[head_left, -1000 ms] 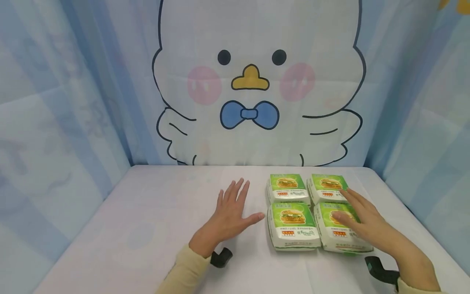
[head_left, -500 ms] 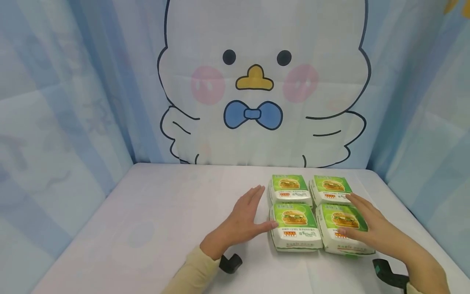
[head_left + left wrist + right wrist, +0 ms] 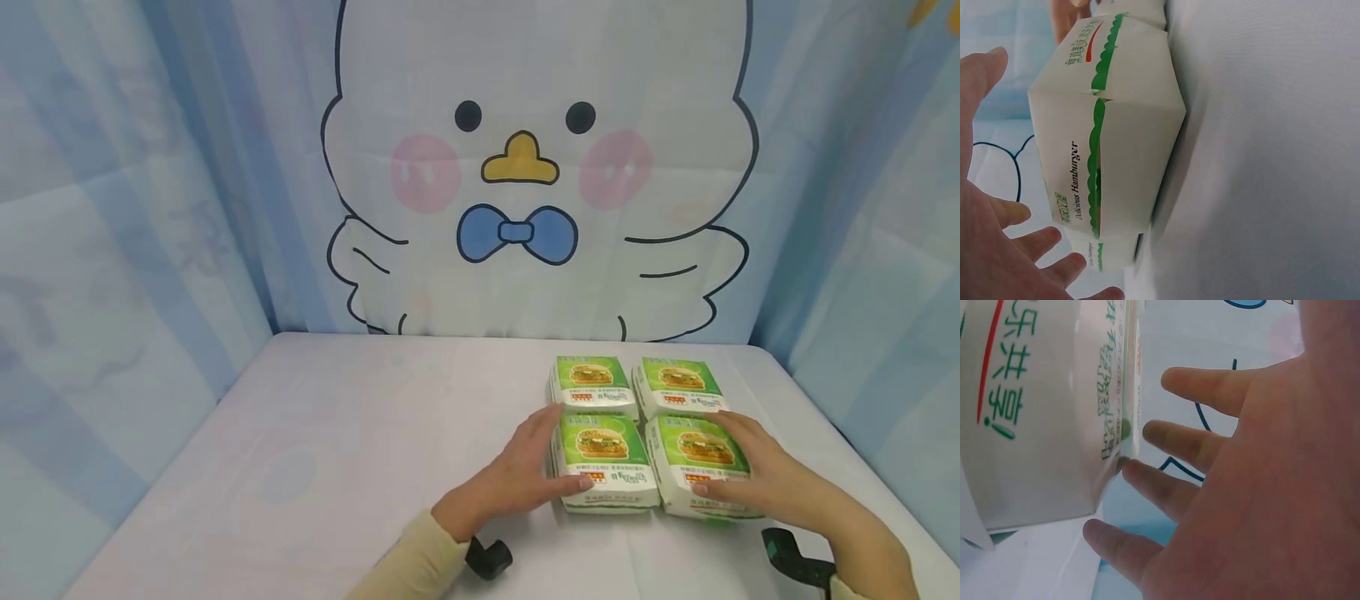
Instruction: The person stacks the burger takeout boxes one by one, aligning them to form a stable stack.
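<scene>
Green-and-white hamburger boxes stand in two rows on the white table [image 3: 360,433]. My left hand [image 3: 513,475] is at the left side of the front left box [image 3: 611,450], its thumb over the near top edge. In the left wrist view, the spread fingers of that hand [image 3: 991,244] stand around the box [image 3: 1135,137] with gaps showing. My right hand [image 3: 783,479] reaches over the right part of the front right box [image 3: 697,446]. The right wrist view has its fingers [image 3: 1210,394] straight beside a box [image 3: 1035,412]; contact is unclear.
Behind the front pair stand the back left box [image 3: 592,387] and the back right box [image 3: 678,387], close together. A curtain with a cartoon chick [image 3: 525,292] hangs at the table's far edge. Black wrist mounts [image 3: 489,558] show below the hands.
My left hand has moved right and nearer, from the bare table to the front left box. My right hand has come slightly lower over the front right box. The boxes keep their arrangement.
</scene>
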Demonstrator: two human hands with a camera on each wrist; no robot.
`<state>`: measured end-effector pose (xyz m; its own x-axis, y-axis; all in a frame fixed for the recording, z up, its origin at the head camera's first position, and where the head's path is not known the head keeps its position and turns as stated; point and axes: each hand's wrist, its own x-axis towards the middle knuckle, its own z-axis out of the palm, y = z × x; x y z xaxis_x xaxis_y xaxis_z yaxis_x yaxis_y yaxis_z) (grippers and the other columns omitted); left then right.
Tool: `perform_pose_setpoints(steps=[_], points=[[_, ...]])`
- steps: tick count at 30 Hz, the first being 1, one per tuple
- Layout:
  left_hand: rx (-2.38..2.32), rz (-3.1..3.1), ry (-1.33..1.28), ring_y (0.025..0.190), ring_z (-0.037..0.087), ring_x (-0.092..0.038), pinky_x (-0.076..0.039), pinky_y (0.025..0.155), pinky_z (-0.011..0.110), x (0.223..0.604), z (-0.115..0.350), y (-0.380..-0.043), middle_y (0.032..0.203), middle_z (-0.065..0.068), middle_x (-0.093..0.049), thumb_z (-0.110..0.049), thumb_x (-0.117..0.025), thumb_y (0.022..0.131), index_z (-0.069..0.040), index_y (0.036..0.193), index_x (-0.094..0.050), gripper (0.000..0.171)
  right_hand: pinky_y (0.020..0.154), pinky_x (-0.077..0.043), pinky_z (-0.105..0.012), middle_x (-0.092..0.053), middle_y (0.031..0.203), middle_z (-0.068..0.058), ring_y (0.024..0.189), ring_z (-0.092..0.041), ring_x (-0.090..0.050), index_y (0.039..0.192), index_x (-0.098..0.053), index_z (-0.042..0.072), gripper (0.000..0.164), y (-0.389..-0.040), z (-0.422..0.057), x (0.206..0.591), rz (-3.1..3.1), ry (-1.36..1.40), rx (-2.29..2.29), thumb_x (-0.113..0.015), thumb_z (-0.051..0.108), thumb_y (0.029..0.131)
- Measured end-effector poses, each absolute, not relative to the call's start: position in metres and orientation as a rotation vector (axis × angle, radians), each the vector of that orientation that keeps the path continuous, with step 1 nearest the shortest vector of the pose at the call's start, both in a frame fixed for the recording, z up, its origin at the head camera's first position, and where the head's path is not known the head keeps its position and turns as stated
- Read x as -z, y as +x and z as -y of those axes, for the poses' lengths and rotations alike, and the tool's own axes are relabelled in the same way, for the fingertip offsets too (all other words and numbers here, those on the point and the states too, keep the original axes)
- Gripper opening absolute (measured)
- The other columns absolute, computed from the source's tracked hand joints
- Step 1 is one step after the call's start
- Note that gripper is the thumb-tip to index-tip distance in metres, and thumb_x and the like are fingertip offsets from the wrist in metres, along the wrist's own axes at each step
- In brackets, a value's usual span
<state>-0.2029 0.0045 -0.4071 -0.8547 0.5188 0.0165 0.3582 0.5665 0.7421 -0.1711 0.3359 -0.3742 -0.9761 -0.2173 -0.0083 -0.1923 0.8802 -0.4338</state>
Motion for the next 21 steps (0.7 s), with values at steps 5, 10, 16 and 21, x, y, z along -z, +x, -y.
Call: perform_pose_setpoints(steps=[5, 10, 16, 21], points=[[-1.142, -2.582, 0.762, 0.153, 0.022, -0.019, -0.028, 0.121, 0.047, 0.412, -0.008, -0.201, 0.166, 0.0, -0.014, -0.061, -0.066, 0.086, -0.025, 0.16, -0.011, 0.099, 0.088, -0.041, -0.072, -0.025, 0.146, -0.036, 0.123, -0.054, -0.037, 0.148, -0.031, -0.002, 0.093, -0.172, -0.336, 0.376, -2.994, -0.345, 0.677, -0.079, 0.04, 0.079], [-1.154, -2.586, 0.783, 0.153, 0.02, -0.018, -0.028, 0.122, 0.045, 0.414, -0.01, -0.201, 0.166, -0.002, -0.012, -0.059, -0.07, 0.084, -0.025, 0.16, -0.01, 0.103, 0.087, -0.04, -0.074, -0.023, 0.146, -0.035, 0.124, -0.055, -0.034, 0.146, -0.034, -0.002, 0.09, -0.173, -0.338, 0.378, -3.001, -0.379, 0.669, -0.079, 0.04, 0.08], [-1.167, -2.593, 0.837, 0.152, 0.019, -0.021, -0.03, 0.121, 0.041, 0.416, -0.011, -0.202, 0.165, -0.002, -0.013, -0.056, -0.075, 0.08, -0.025, 0.16, -0.009, 0.108, 0.086, -0.038, -0.077, -0.018, 0.148, -0.037, 0.126, -0.059, -0.029, 0.148, -0.031, -0.002, 0.096, -0.174, -0.34, 0.381, -2.989, -0.352, 0.668, -0.08, 0.042, 0.078], [-1.187, -2.617, 0.845, 0.145, 0.013, -0.032, -0.033, 0.119, 0.038, 0.413, -0.005, -0.202, 0.16, -0.002, -0.024, -0.055, -0.078, 0.078, -0.026, 0.159, -0.014, 0.107, 0.086, -0.039, -0.076, -0.014, 0.149, -0.038, 0.125, -0.058, -0.029, 0.152, -0.025, 0.001, 0.102, -0.174, -0.342, 0.385, -2.965, -0.323, 0.694, -0.081, 0.042, 0.077]])
